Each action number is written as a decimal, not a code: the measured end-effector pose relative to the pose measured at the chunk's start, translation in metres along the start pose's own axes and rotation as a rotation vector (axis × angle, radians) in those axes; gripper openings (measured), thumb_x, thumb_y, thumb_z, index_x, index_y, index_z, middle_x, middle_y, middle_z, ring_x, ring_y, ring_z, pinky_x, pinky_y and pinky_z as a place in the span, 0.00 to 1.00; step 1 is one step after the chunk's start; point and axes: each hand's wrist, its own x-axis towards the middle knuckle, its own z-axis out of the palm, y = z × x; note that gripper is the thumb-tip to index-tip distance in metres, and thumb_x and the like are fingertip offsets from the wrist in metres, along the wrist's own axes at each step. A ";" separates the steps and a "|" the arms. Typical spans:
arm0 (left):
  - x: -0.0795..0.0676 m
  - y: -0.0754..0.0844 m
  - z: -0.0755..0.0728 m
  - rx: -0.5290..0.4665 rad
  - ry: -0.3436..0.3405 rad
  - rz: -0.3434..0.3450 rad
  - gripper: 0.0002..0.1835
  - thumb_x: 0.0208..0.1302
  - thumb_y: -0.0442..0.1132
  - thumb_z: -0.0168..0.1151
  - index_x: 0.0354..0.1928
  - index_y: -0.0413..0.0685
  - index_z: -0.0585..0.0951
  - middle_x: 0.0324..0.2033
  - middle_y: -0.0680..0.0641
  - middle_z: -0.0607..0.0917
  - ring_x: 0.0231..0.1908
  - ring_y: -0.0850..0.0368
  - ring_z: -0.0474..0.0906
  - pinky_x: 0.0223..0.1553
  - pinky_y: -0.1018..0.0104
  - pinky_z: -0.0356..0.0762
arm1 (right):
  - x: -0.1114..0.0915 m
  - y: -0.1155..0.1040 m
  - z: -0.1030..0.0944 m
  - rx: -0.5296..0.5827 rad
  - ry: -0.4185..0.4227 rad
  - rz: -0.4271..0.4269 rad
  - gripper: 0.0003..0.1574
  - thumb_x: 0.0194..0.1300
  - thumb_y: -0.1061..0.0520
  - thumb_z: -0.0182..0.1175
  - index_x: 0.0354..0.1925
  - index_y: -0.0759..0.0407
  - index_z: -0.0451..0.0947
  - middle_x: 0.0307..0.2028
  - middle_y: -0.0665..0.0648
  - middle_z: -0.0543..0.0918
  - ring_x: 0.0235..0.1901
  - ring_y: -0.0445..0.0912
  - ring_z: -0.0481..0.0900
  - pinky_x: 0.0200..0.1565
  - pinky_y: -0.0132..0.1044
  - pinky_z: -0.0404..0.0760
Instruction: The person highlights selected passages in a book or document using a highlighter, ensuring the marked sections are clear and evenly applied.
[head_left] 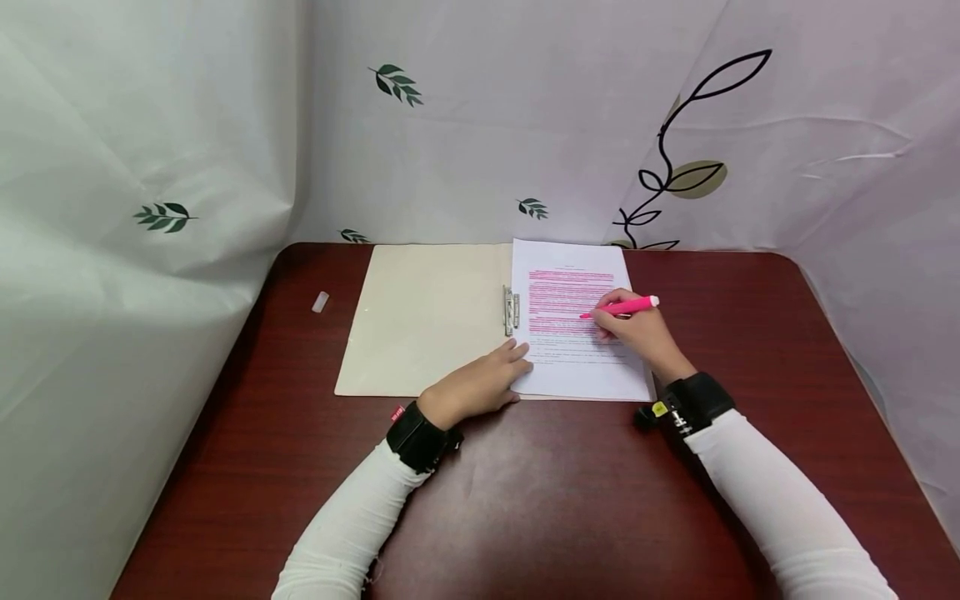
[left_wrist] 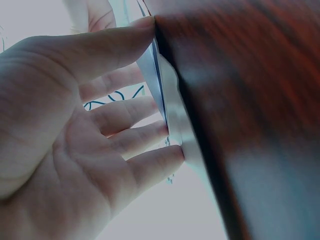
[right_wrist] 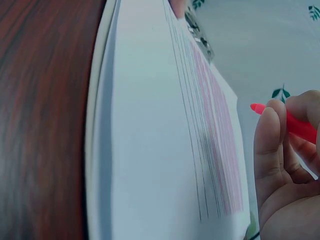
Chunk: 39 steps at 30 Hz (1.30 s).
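My right hand (head_left: 637, 329) pinches a pink highlighter (head_left: 633, 306) over the printed page. In the right wrist view the highlighter's pink tip (right_wrist: 257, 108) pokes out past the fingers. The white paper stack (head_left: 577, 379) lies on the right side of an opened cream folder (head_left: 427, 317), by its metal clip (head_left: 511, 311). Pink strokes cover the upper lines of text; lower lines are plain black. My left hand (head_left: 482, 383) rests with extended fingers on the paper's lower left corner and the folder edge. The left wrist view shows its palm and spread fingers (left_wrist: 155, 167).
A small white piece (head_left: 320, 302), perhaps a cap, lies on the dark red wooden table (head_left: 525, 517) left of the folder. White cloth (head_left: 465, 133) with leaf prints hangs behind and beside the table. Black bands (head_left: 422, 439) circle both wrists.
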 end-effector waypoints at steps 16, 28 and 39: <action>0.002 0.000 0.000 0.030 -0.017 -0.001 0.27 0.71 0.40 0.67 0.69 0.41 0.75 0.76 0.37 0.66 0.79 0.41 0.56 0.77 0.53 0.61 | 0.010 -0.015 0.041 0.015 -0.082 -0.027 0.13 0.67 0.57 0.68 0.42 0.65 0.78 0.24 0.60 0.84 0.21 0.41 0.81 0.30 0.29 0.83; 0.001 -0.001 0.000 0.031 -0.011 0.000 0.27 0.70 0.39 0.68 0.68 0.41 0.75 0.76 0.37 0.66 0.79 0.40 0.57 0.76 0.53 0.61 | 0.015 -0.014 0.061 -0.001 -0.133 -0.010 0.11 0.67 0.56 0.68 0.41 0.61 0.78 0.21 0.54 0.84 0.20 0.40 0.82 0.29 0.30 0.83; 0.002 -0.001 0.000 0.035 -0.010 0.014 0.27 0.70 0.39 0.68 0.68 0.40 0.75 0.76 0.36 0.67 0.78 0.39 0.57 0.76 0.53 0.61 | 0.016 -0.013 0.072 -0.081 -0.137 0.001 0.12 0.67 0.55 0.68 0.40 0.62 0.78 0.22 0.55 0.86 0.21 0.39 0.83 0.29 0.29 0.82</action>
